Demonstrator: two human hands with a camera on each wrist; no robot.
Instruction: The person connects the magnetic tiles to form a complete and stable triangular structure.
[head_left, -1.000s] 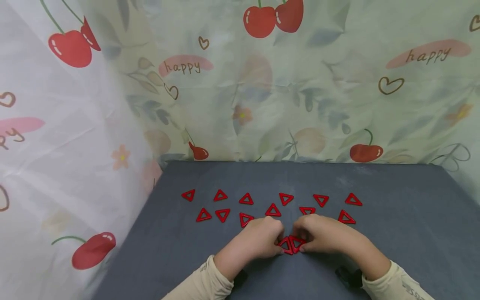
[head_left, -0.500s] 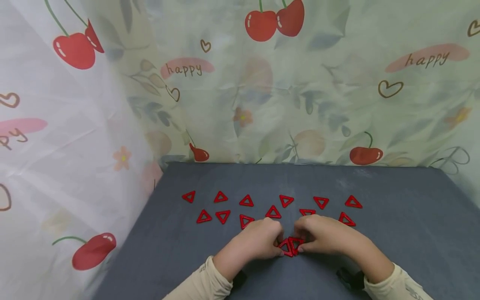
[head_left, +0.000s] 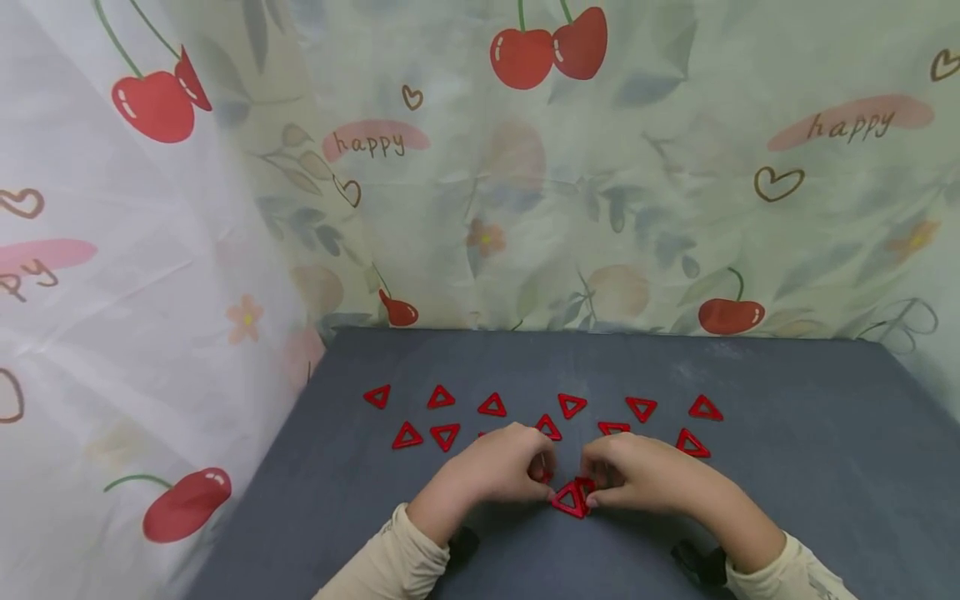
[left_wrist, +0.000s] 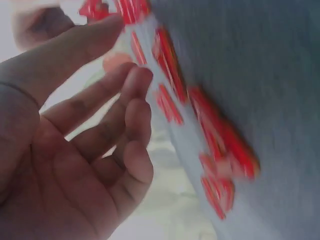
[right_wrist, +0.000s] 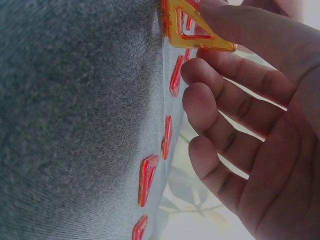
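Two red triangular building tiles stand together in the head view, between the hands. The front tile (head_left: 579, 502) faces me, and the second tile (head_left: 588, 483) is partly hidden behind it. My right hand (head_left: 652, 471) pinches the right-hand tile; in the right wrist view the thumb lies on a hollow tile (right_wrist: 200, 44) that looks orange in the light. My left hand (head_left: 498, 465) is at the left edge of the pair, thumb and index finger spread apart. In the left wrist view the thumb tip overlaps a red tile (left_wrist: 133, 12) and the other fingers are loosely bent.
Several more red triangular tiles lie flat in two loose rows behind the hands, among them a far-left tile (head_left: 381, 403) and a far-right tile (head_left: 706, 414). The grey tabletop (head_left: 315, 492) ends at a printed cloth backdrop (head_left: 450, 275). A white cloth (head_left: 150, 333) hangs on the left.
My left hand has shifted slightly left and its fingers have loosened from the left tile. The right-hand tile has tilted from lying beside the left one to partly behind it.
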